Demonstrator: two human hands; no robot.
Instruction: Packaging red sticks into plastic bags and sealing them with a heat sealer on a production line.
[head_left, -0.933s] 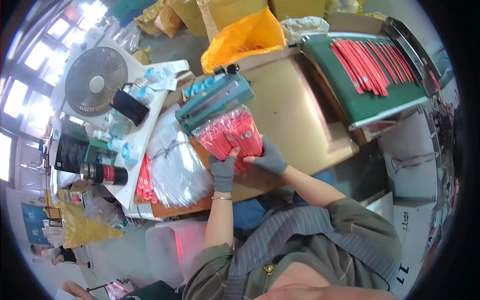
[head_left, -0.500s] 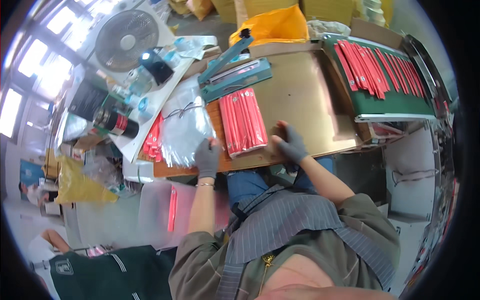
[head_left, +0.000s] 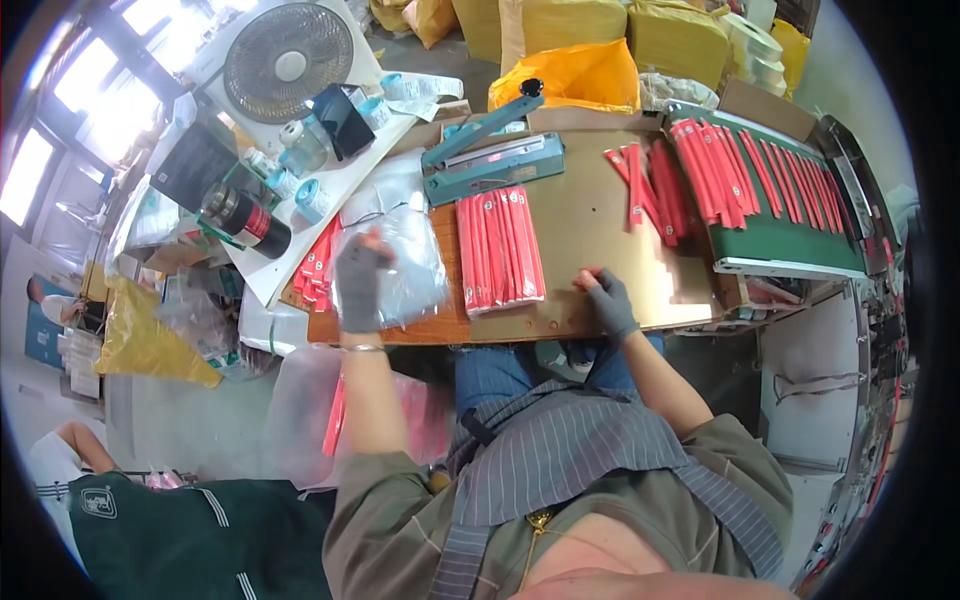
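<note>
My left hand (head_left: 360,285), in a grey fingerless glove, is over a pile of clear plastic bags (head_left: 415,265). Motion smears its bent fingers, so their grip is unclear. My right hand (head_left: 612,308), gloved the same way, hovers near the front of the gold-brown board (head_left: 570,230) with fingers loosely bent, apart and empty. Between the hands lies a neat block of slim red packets (head_left: 500,248), touched by neither. More red packets (head_left: 650,190) lie loosely at the board's far right, beside the green conveyor belt (head_left: 790,235).
A teal hand sealer (head_left: 495,168) stands behind the block, its lever raised. At left, a white side table (head_left: 330,185) carries a black flask (head_left: 245,222) and bottles, with a fan (head_left: 288,65) behind. A co-worker's dark green garment (head_left: 200,540) shows at lower left.
My left hand has moved left and farther over the bags. The right hand has shifted slightly right, its fingers drawn closer together. Several red packets now lie on the board beside the belt.
</note>
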